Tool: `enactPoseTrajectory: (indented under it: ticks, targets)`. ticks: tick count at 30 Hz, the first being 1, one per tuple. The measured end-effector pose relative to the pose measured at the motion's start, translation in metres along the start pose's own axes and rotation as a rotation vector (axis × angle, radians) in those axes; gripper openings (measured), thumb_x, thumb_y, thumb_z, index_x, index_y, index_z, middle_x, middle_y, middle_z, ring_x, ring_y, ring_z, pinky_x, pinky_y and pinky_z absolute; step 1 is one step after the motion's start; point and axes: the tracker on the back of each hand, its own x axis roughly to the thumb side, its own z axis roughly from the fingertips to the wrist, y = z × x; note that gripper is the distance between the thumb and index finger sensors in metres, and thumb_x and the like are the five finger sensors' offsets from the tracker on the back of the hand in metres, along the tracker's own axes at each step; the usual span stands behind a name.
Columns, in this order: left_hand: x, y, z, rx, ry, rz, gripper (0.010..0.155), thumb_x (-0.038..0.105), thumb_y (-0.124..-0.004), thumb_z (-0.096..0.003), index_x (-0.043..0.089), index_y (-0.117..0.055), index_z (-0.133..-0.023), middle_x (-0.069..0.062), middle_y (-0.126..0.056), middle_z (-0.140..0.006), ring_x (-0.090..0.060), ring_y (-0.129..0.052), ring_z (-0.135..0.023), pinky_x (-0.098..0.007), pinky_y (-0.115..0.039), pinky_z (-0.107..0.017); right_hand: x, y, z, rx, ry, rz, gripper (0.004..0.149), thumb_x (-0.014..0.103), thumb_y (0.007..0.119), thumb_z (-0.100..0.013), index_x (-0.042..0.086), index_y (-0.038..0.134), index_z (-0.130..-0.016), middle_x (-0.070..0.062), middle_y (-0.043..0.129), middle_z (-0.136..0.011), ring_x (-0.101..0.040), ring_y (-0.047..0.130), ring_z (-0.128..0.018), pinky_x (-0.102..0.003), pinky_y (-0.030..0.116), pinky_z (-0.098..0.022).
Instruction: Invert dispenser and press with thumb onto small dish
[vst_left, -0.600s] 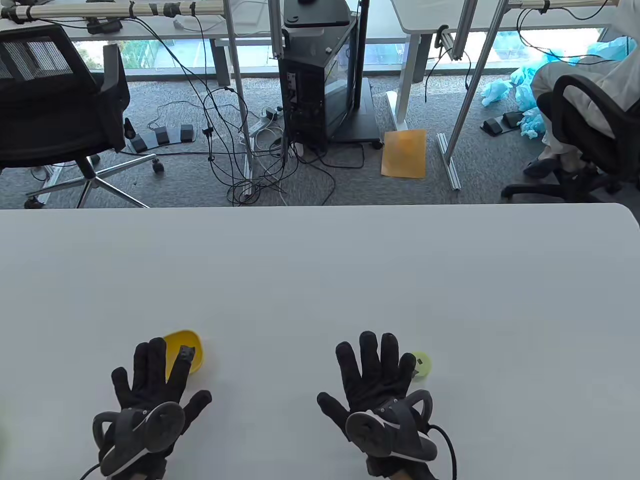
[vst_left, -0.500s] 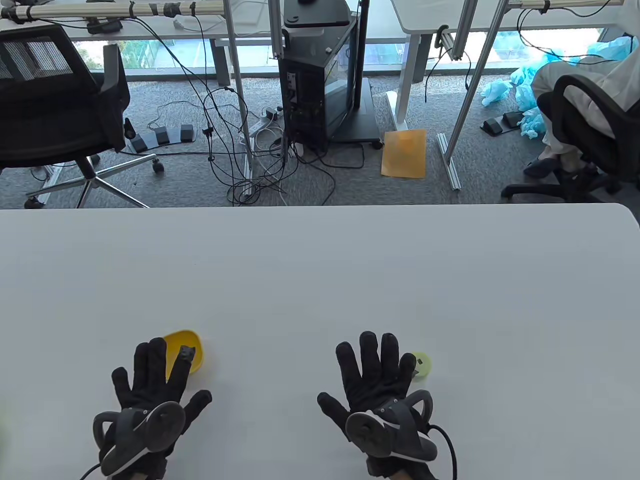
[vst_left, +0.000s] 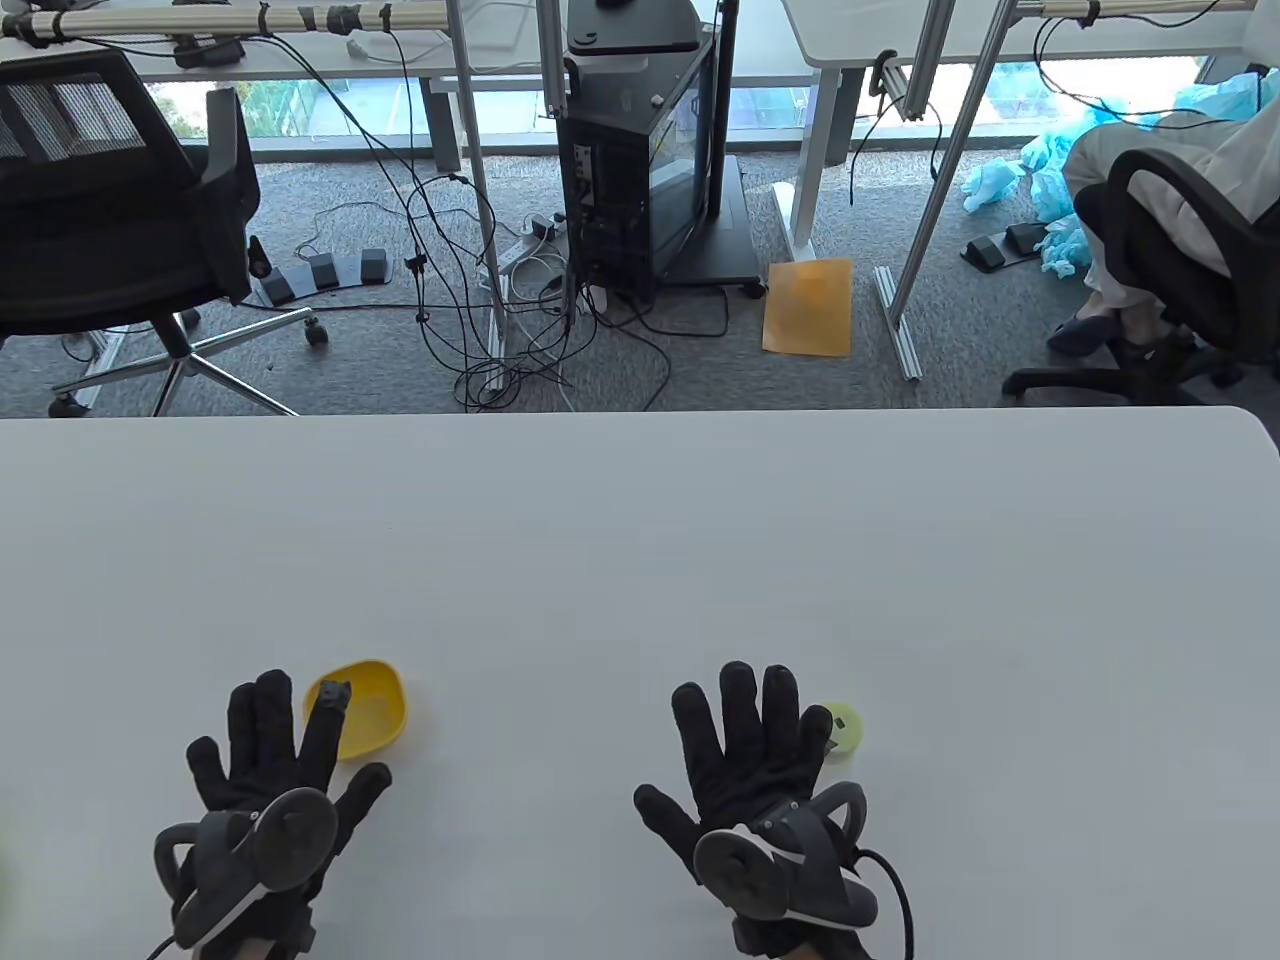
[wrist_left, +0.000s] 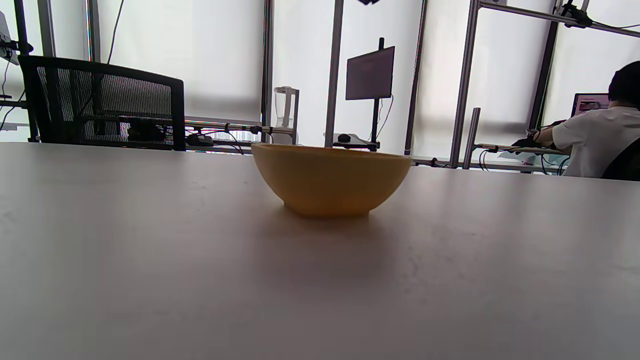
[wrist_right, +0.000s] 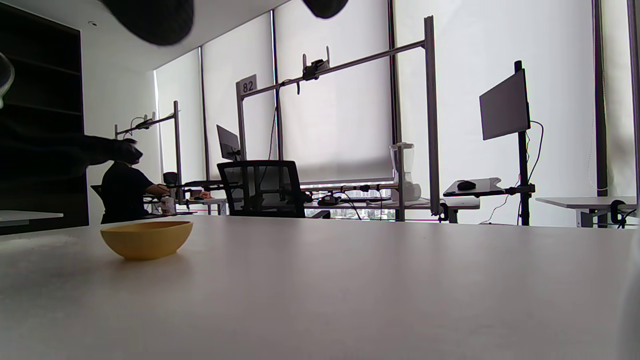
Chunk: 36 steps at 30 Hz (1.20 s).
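A small yellow dish (vst_left: 372, 708) sits on the white table near the front left. It also shows in the left wrist view (wrist_left: 330, 177) and the right wrist view (wrist_right: 146, 239). My left hand (vst_left: 285, 752) lies open with fingers spread, and its forefinger tip reaches over the dish's near-left rim. A small pale green dispenser (vst_left: 844, 728) stands at the front right, partly hidden by my right hand (vst_left: 745, 750). The right hand is open and spread flat, its outer fingers right beside the dispenser. Neither hand holds anything.
The white table (vst_left: 640, 560) stretches far ahead of both hands to its far edge. Beyond that edge are office chairs, cables and desk legs on the floor. A seated person (vst_left: 1150, 210) is at the far right.
My left hand has slid left and a little toward me, uncovering more of the yellow dish. The right hand and the dispenser have not moved.
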Motion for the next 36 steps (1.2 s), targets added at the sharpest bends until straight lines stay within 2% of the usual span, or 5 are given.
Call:
enactPoseTrajectory:
  ticks: [4, 9, 21, 27, 36]
  targets:
    - [-0.016, 0.001, -0.002, -0.048, 0.078, 0.02, 0.082, 0.074, -0.043, -0.056, 0.029, -0.03, -0.123, -0.027, -0.022, -0.127, -0.054, -0.026, -0.116, -0.081, -0.033, -0.07, -0.001, -0.002, 0.001, -0.011, 0.004, -0.013, 0.09, 0.057, 0.056, -0.065, -0.008, 0.022, -0.117, -0.05, 0.009, -0.107, -0.082, 0.008, -0.086, -0.093, 0.025, -0.046]
    - [-0.036, -0.007, -0.007, -0.218, 0.116, 0.081, 0.087, 0.077, -0.045, -0.0537, 0.03, -0.027, -0.124, -0.028, -0.02, -0.127, -0.056, -0.025, -0.115, -0.082, -0.032, -0.07, -0.002, -0.005, 0.003, -0.028, 0.003, -0.025, 0.09, 0.056, 0.056, -0.065, -0.008, 0.022, -0.117, -0.05, 0.009, -0.107, -0.082, 0.008, -0.086, -0.093, 0.025, -0.046]
    - [-0.019, -0.039, -0.024, -0.362, 0.062, -0.056, 0.078, 0.072, -0.055, -0.0536, 0.033, -0.042, -0.12, -0.024, -0.055, -0.122, -0.05, -0.06, -0.111, -0.074, -0.045, -0.073, -0.003, -0.006, 0.004, -0.026, 0.007, -0.022, 0.089, 0.055, 0.056, -0.065, -0.008, 0.021, -0.117, -0.05, 0.009, -0.107, -0.082, 0.01, -0.086, -0.092, 0.025, -0.046]
    - [-0.018, -0.04, -0.025, -0.255, 0.092, -0.074, 0.06, 0.059, -0.06, -0.0564, 0.035, -0.063, -0.111, -0.008, -0.071, -0.116, -0.038, -0.074, -0.107, -0.067, -0.052, -0.074, -0.003, -0.005, 0.003, -0.027, 0.006, -0.031, 0.088, 0.055, 0.056, -0.065, -0.008, 0.022, -0.117, -0.051, 0.009, -0.107, -0.082, 0.011, -0.086, -0.092, 0.026, -0.046]
    - [-0.017, -0.036, -0.025, -0.144, 0.081, -0.106, 0.053, 0.057, -0.066, -0.0542, 0.038, -0.077, -0.102, -0.004, -0.081, -0.11, -0.032, -0.082, -0.104, -0.063, -0.058, -0.074, -0.003, -0.005, 0.003, -0.031, 0.005, -0.041, 0.088, 0.054, 0.056, -0.066, -0.008, 0.022, -0.117, -0.051, 0.009, -0.107, -0.082, 0.011, -0.086, -0.092, 0.026, -0.046]
